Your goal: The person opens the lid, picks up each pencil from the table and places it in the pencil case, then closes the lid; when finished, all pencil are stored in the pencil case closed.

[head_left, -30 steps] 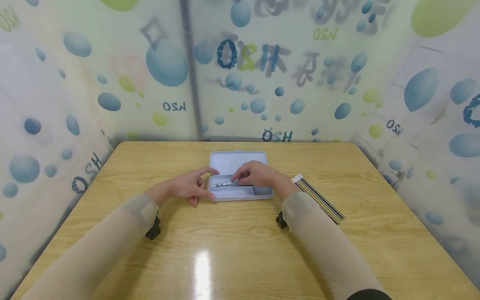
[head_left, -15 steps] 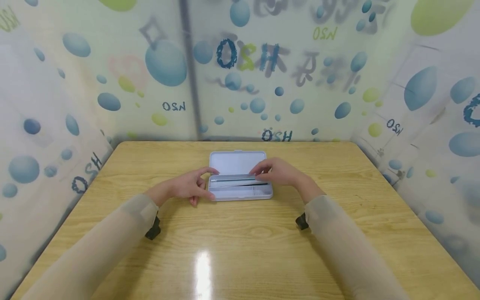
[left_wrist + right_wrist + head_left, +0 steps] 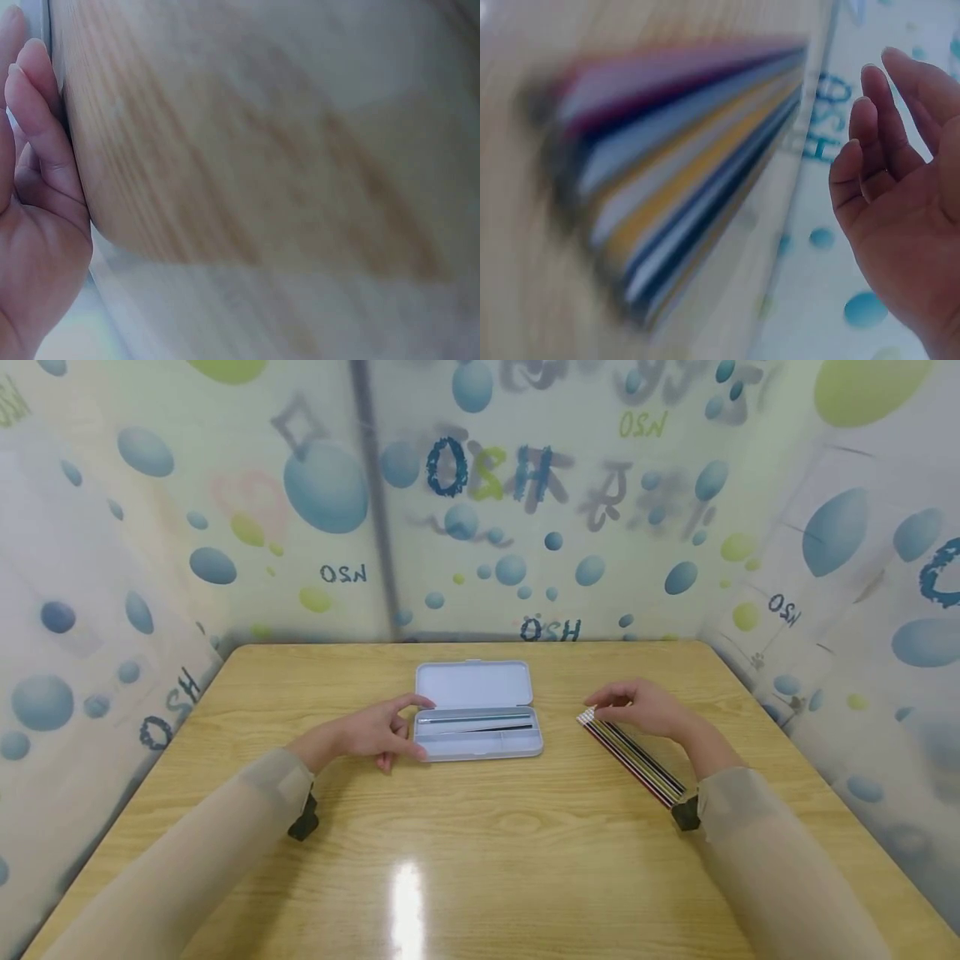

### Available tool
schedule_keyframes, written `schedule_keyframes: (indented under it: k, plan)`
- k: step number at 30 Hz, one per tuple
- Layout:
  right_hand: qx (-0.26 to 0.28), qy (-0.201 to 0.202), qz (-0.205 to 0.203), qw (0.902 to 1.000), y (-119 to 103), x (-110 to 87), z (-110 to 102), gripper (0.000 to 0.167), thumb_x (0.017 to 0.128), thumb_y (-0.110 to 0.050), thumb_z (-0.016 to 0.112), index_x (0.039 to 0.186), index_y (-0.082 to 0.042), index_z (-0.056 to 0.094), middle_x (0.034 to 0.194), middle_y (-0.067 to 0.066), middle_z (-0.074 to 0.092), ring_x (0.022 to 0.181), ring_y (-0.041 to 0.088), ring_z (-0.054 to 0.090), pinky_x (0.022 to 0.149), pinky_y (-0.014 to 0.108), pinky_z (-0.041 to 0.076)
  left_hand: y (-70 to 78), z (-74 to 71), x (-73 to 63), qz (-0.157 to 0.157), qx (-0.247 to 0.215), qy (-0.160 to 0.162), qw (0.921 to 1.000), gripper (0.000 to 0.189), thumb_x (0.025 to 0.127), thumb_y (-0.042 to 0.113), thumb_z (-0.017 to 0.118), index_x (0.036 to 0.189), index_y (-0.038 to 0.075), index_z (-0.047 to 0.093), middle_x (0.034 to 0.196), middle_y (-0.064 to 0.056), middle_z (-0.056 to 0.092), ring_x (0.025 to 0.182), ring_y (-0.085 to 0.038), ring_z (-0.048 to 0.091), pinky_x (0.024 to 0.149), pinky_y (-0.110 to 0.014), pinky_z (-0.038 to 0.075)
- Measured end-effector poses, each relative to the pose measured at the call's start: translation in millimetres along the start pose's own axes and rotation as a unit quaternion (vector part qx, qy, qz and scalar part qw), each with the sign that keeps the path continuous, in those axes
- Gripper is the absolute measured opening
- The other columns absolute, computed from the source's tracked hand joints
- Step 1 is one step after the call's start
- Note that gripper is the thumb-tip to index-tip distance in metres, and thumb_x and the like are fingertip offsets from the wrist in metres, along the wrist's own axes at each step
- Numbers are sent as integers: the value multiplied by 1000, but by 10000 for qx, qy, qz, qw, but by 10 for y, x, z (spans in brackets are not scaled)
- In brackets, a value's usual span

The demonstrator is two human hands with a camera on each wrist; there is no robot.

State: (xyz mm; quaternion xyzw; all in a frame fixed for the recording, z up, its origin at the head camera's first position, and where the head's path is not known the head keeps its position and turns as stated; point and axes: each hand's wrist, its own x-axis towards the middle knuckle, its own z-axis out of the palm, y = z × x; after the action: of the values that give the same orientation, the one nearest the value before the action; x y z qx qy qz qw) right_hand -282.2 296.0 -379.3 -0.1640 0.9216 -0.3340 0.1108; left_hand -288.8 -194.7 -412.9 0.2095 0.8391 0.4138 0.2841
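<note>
A white pencil case (image 3: 477,749) lies with its lid (image 3: 474,685) raised. A silver-and-teal stick (image 3: 472,719) and a thin dark stick (image 3: 487,728) rest in its long rear compartment. My left hand (image 3: 378,727) touches the case's left end, its forefinger at the rear corner and thumb at the front one. Over the white-tipped ends of several striped pencils (image 3: 633,760) hovers my right hand (image 3: 645,706), fingers bent loosely. In the right wrist view the pencils (image 3: 682,157) are blurred, and nothing shows between the fingers of that hand (image 3: 900,172).
The wooden table (image 3: 480,852) carries the case near its far side and the pencils to the right. Patterned fabric walls (image 3: 480,527) stand behind and on both sides. Each wrist wears a small black device, one of them a left wrist device (image 3: 303,820).
My right hand has let go of the thin stick, now lying in the case, and moved right to the striped pencils. The left hand has stayed at the case.
</note>
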Motion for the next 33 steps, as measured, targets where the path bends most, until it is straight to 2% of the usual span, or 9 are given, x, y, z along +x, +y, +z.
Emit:
schedule_keyframes:
  k: [6,9,13,16,18,21,27,33]
  plan:
    - [83,-130,154,9998,312,-237,-178,34,109,-27,71,138,-10,75,137,14,75,119,21,70,96,28,58,5,8,16,-11,75,24,10000,95,94,33,90,169,25,32,75,-4,60,51,-15,60,55,-28,56]
    - [11,-367,306,9989,424,-317,-237,35,108,-28,71,139,-12,74,140,13,74,121,22,69,97,32,57,7,17,17,-3,101,30,9999,95,94,33,90,169,25,31,75,-5,60,51,-15,61,54,-28,56]
    - [-14,-682,583,9960,528,-376,-269,43,108,-34,72,146,-15,70,149,12,70,136,30,64,108,44,55,8,27,16,-10,103,18,9999,95,95,33,90,169,25,31,76,-5,60,51,-15,62,54,-27,56]
    - [-86,-751,657,9950,565,-380,-270,48,107,-39,72,150,-18,68,156,11,66,145,35,58,118,53,50,9,22,15,-5,108,35,9999,95,95,33,90,169,26,31,77,-5,60,51,-15,62,54,-27,56]
    - [-103,-738,671,9950,574,-366,-265,48,106,-41,73,150,-21,68,157,10,65,147,37,56,121,57,47,10,16,11,5,116,44,9999,94,95,32,89,169,26,31,77,-5,60,52,-15,62,54,-27,56]
    - [-56,-792,538,9954,575,-345,-251,48,107,-39,72,150,-18,68,158,12,64,149,40,55,122,62,46,9,9,3,8,170,57,9998,94,96,33,89,169,25,30,76,-5,60,52,-16,62,54,-28,56]
    - [261,-902,467,9945,595,-320,-219,47,108,-32,71,150,-12,66,159,15,62,150,42,53,125,64,42,4,6,-7,-5,157,51,9999,94,96,33,89,169,25,31,76,-5,60,52,-16,62,54,-28,56]
    - [208,-808,562,9949,583,-329,-211,45,109,-29,68,151,-12,66,159,17,62,148,41,55,122,62,46,-3,4,-8,5,121,55,9999,95,95,32,90,169,25,31,76,-5,61,52,-15,62,54,-27,56]
